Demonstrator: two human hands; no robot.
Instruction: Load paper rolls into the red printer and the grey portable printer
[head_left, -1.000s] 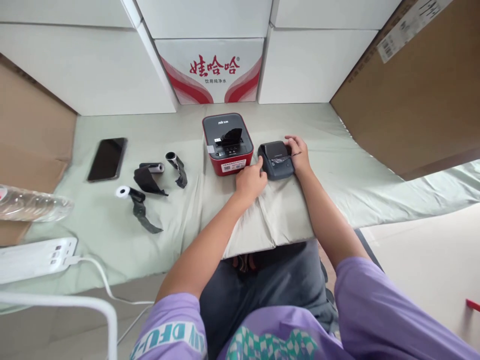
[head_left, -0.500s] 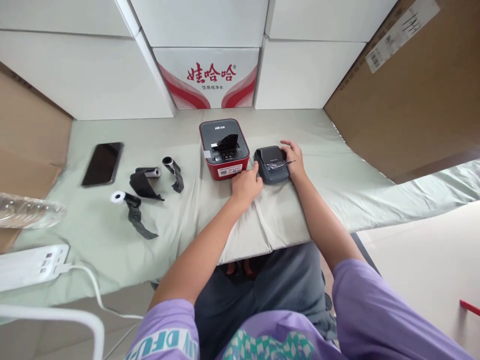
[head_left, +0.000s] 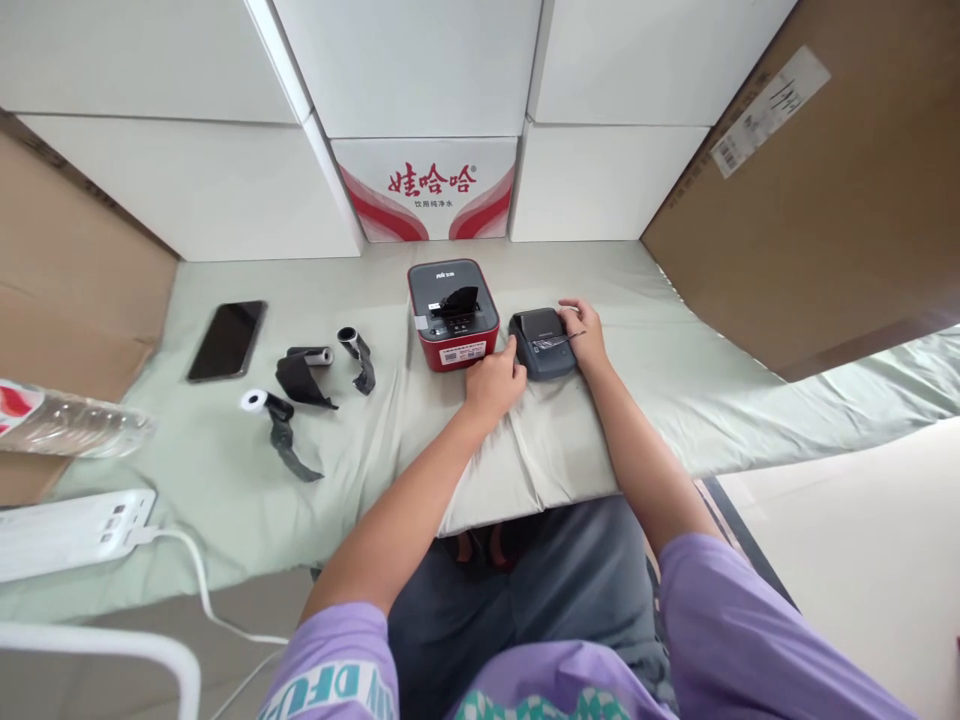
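A person in a purple shirt sits at a table draped in pale green cloth (head_left: 712, 400), both bare hands closed in on a small dark grey printer (head_left: 541, 343) at the centre of the surface. The right hand (head_left: 583, 335) rests on the printer's right side, fingers curled over its top edge, where a thin dark strip seems to emerge, though the view is too small to be sure what it is. The left hand (head_left: 493, 382) lies just near and left of the printer, its forefinger touching the near-left corner and the other fingers loosely bent, gripping nothing. The printer sits square to the person, flanked by both hands, the right one more fully on it. Just beside it on the left stands a red-and-black printer (head_left: 453, 315), leaving little room on that side; to the right and toward the near table edge the cloth lies bare. Farther left lie three small rolls with dark ribbon (head_left: 304, 390), a phone (head_left: 226, 340), a plastic bottle (head_left: 71, 425) and a white power strip (head_left: 71, 530). White cartons (head_left: 600, 180) wall off the far edge.
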